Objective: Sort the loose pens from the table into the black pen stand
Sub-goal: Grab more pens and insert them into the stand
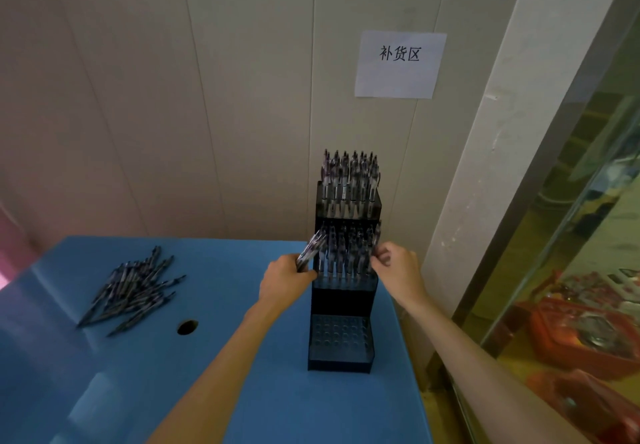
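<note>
The left hand [284, 279] grips a bunch of pens [310, 251] beside the stand [343, 305] at the table's [242, 391] right edge; the right hand [398, 270] pinches a pen [376, 235] in the middle tier. Loose pens [133, 287] lie near the left edge.

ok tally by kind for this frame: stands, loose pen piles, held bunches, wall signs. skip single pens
black pen stand: 1
loose pen pile on the blue table: 1
pen bunch gripped in the left hand: 1
paper sign on the wall: 1
Total: 4
Single pens are too blurred to count.
</note>
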Motion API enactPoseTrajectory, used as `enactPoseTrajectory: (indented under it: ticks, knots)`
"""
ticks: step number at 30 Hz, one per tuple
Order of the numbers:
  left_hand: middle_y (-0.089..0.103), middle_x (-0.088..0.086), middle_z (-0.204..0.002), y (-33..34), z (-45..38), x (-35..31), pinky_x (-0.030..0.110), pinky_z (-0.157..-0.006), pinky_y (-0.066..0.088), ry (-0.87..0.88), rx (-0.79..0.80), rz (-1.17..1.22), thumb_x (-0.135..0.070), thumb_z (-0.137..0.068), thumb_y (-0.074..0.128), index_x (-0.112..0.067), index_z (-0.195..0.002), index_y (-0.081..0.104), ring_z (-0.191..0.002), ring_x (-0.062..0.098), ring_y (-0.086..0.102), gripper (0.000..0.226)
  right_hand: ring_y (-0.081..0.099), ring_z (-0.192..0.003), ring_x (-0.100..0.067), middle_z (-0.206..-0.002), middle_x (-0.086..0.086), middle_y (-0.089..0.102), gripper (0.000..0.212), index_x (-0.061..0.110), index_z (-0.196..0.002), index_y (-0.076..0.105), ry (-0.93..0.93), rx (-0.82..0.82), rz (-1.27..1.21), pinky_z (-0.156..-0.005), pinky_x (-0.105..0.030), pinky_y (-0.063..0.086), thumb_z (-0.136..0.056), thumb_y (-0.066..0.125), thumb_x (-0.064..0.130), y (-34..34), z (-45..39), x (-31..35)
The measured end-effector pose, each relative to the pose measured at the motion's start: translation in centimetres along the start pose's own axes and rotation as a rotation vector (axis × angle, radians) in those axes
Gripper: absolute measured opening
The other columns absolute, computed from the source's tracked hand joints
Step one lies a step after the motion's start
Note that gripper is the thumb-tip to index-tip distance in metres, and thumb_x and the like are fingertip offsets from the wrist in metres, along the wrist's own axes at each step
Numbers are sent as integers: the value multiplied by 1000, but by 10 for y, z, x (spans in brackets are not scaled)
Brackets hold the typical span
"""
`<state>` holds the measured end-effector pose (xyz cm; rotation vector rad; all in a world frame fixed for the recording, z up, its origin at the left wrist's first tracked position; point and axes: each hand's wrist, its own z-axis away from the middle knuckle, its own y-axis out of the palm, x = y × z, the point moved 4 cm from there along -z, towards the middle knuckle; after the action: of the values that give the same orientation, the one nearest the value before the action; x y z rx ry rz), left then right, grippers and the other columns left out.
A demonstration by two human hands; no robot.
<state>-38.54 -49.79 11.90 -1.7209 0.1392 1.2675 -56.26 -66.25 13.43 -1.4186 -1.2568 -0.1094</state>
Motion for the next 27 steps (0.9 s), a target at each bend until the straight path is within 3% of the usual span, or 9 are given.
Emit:
enactPoseTrajectory:
  ticks: [2,5,9,16,21,25,27]
  knots:
    - [38,-1,-57,-1,1,3,32,-55,30,0,-1,-7,-21,-83,68,-17,-68,37,-52,17,33,35,65,-70,-4,-75,6,67,4,12,-88,68,13,-8,14,-67,-18,55,-91,71,14,2,1,-2]
    - [38,-1,-56,-1,2,7,33,-55,30,0,8,-23,-21,-83,68,-17,-68,38,-51,17,33,34,63,-66,0,-75,8,68,5,16,-88,67,25,-22,58,-60,-9,48,-91,71,18,2,3,-4]
    - [38,-1,-56,1,2,6,32,-56,31,4,22,-31,-20,-83,68,-18,-67,37,-51,17,33,35,65,-63,-5,-68,9,69,10,20,-81,66,48,16,91,-62,-27,57,-89,73,21,1,-1,0]
    - [40,-2,-56,5,-1,-2,31,-55,31,22,31,-23,-19,-84,67,-18,-66,38,-51,17,35,35,64,-61,-16,-66,-2,67,17,12,-75,64,143,76,174,-52,-29,48,-85,74,23,5,-6,-1]
    - [40,-2,-57,2,-3,0,30,-54,32,20,37,-20,-19,-84,68,-19,-66,38,-51,16,35,35,66,-62,-17,-71,-4,70,15,8,-78,70,139,115,231,-58,-38,56,-86,72,21,13,-4,-7]
    - [40,-1,-58,1,-4,1,30,-55,31,20,32,-36,-18,-83,67,-18,-66,38,-52,17,34,34,65,-62,-13,-73,-2,71,18,11,-78,72,96,62,224,-49,-25,47,-90,70,25,10,-3,-3]
    - [40,-1,-59,2,-4,3,30,-55,30,18,35,-42,-18,-83,66,-18,-67,38,-52,17,34,32,65,-66,-12,-78,-1,73,18,12,-81,75,92,92,248,-52,-19,43,-91,70,25,10,-3,-4]
